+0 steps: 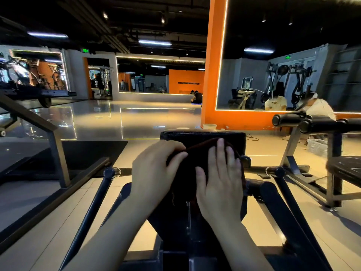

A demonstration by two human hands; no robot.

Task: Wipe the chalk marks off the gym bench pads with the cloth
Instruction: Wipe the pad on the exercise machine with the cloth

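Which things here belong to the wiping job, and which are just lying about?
Part of the job:
dark cloth
black bench pad
left hand
right hand

Just lying about:
white bucket
roller-pad bench
clear crate

Dark maroon fabric cloth [192, 165] draped crumpled over near end of black padded vinyl bench pad [203, 136], pad's far edge bare beyond it.

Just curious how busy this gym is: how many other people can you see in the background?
4 at least: one seated on the floor by the orange pillar, one in white at right with a mirror reflection, and two small distant figures at left. Others may be hidden.
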